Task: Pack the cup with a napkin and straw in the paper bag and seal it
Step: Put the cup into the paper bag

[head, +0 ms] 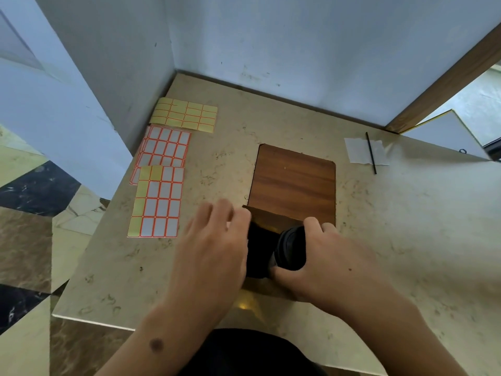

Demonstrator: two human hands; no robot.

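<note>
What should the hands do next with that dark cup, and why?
Probably lower the cup the rest of the way into the paper bag. The right hand grips the cup at the bag's open mouth, while the left hand holds the bag's edge. The napkin and straw still lie on the table, for later.

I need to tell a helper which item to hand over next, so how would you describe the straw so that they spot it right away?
Start at the beige table and look to its far right corner, beside the wooden post. A white napkin lies flat there, and the straw lies across it. It is the only thin black stick on the table.
</note>
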